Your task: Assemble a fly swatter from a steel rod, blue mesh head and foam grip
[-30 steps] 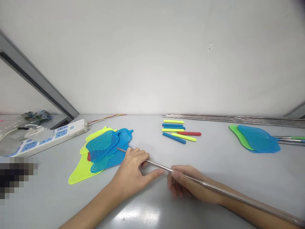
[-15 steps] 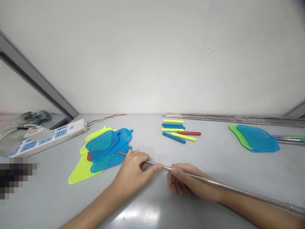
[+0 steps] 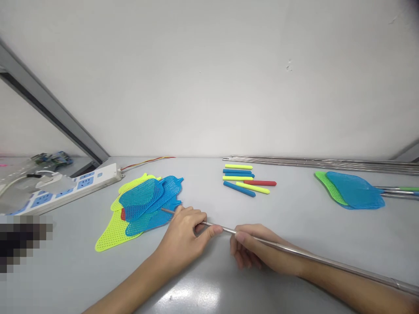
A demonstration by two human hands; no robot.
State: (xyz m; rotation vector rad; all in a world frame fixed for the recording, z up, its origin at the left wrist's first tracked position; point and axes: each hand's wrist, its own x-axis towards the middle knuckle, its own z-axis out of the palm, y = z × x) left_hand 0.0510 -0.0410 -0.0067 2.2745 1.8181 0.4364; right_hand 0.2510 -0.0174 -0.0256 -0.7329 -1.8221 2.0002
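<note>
A thin metal rod (image 3: pixel 304 254) slants across the front of the table, thicker towards its lower right end, which lies along my right forearm. My left hand (image 3: pixel 188 231) is closed around its thin left part, and the tip pokes out over the fly swatter heads. My right hand (image 3: pixel 252 246) pinches the rod a little further right, with the thumb on top and the other fingers curled below. Just left of my left hand, blue mesh fly swatter heads (image 3: pixel 150 222) overlap yellow ones (image 3: pixel 113 237), with a bit of red showing between.
Blue, yellow and red plastic handles (image 3: pixel 238 178) lie mid-table. Behind them, several metal rods (image 3: pixel 327 163) run along the wall (image 3: pixel 209 78). Swatters with rods attached (image 3: pixel 356 192) lie at right. A power strip (image 3: pixel 72 187) with plugs and cables is at left, near a pixelated dark patch.
Almost nothing differs. Both hands keep their hold on the rod; the left thumb has shifted very slightly left, and the view has moved a touch.
</note>
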